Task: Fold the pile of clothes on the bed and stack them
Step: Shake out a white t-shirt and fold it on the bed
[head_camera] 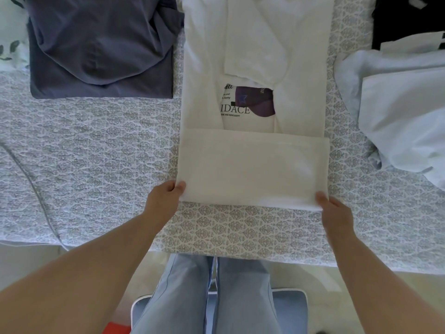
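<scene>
White T-shirt: lies on the bed between the two hands, sides folded in to a long strip, its bottom part turned up over itself just below the printed cap graphic.
Near fold edge: runs from the left hand across to the right hand, close to the bed's front edge.
Left hand: pinches the near left corner of the folded part, thumb on top, the other fingers tucked under the cloth.
Navy garment: folded, lying up and to the left of the left hand, well apart from it, just beside the T-shirt's left edge.
Bed: quilted cover with a grey leaf pattern, showing under both forearms.
Right hand: pinches the near right corner of the folded part, thumb on top, fingers hidden beneath.
Pale blue clothes: a loose heap up and to the right of the right hand, apart from the T-shirt.
Black garment: beyond that heap, at the far right corner.
</scene>
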